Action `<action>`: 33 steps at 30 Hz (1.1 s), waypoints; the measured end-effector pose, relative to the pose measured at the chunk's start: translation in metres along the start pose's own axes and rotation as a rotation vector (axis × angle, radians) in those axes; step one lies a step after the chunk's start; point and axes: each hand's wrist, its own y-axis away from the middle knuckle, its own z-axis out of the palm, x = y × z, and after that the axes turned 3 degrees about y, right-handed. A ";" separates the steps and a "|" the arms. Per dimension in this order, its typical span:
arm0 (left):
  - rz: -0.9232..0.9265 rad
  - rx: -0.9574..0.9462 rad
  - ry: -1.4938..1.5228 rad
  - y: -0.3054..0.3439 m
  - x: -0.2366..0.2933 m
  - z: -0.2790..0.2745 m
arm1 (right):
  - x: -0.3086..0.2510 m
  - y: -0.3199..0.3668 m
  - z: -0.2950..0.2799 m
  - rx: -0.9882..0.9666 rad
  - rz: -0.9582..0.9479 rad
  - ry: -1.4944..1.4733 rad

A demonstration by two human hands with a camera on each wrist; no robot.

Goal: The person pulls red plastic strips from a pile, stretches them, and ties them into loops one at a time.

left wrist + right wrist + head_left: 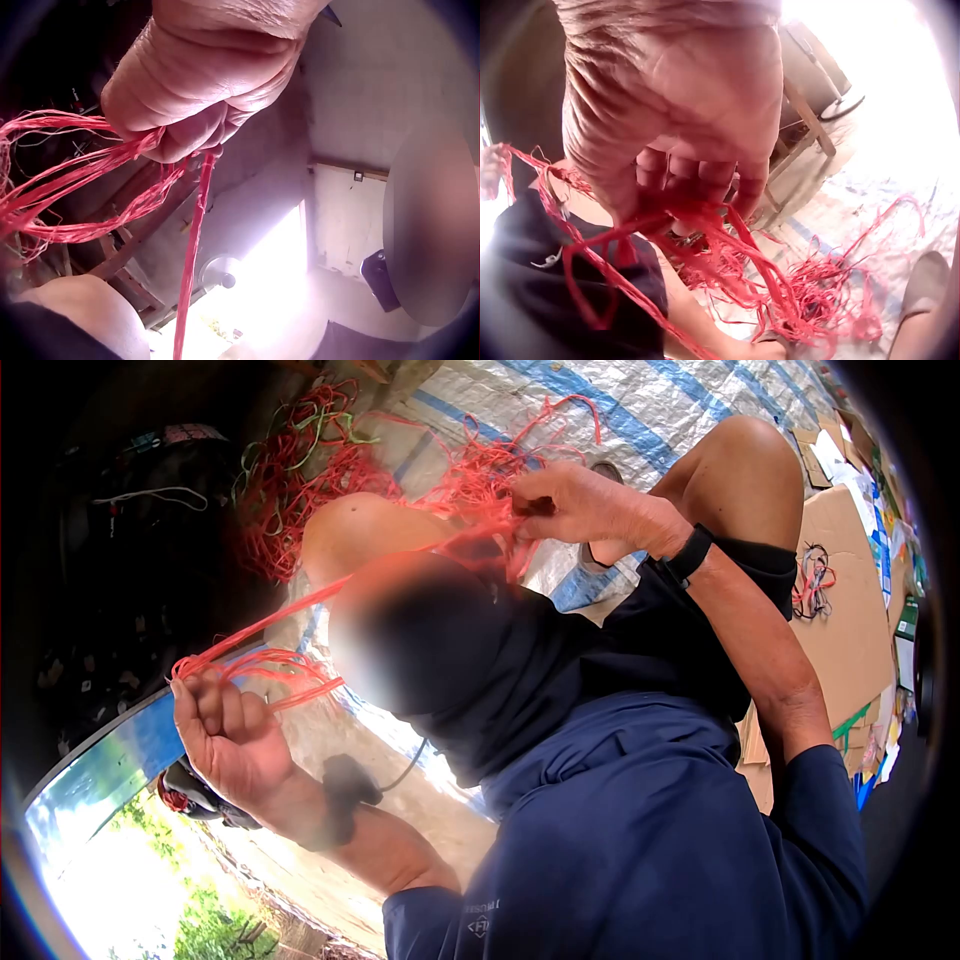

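Observation:
Red plastic strands (290,612) stretch between the two hands. My left hand (238,745) grips one end at lower left, with loops hanging beside it; in the left wrist view the curled fingers of the hand (206,75) hold looped strands (97,225) and one strand (195,247) running down. At upper right my right hand (595,510) holds strands beside a tangled red heap (480,475). Its fingers curl round them in the right wrist view, where the hand (679,90) hangs above the loose heap (810,292).
Another tangle of red and green strands (320,470) lies at upper left on the striped sheet (640,420). Bent knees (350,525) frame the work. Flat cardboard (845,580) with a small cord bundle (815,582) lies at right; a dark bag (140,550) is at left.

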 end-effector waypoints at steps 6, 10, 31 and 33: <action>0.108 0.056 -0.008 0.003 0.013 -0.006 | 0.031 0.004 0.008 0.012 -0.003 0.266; 0.181 0.033 0.025 0.005 0.026 -0.018 | 0.054 -0.004 0.015 0.091 0.008 0.385; 0.078 -0.172 0.013 0.002 0.030 0.001 | -0.043 -0.025 0.036 0.261 -0.132 -0.089; 0.070 -0.191 0.016 0.000 0.030 0.001 | -0.053 -0.021 0.052 0.253 -0.128 -0.107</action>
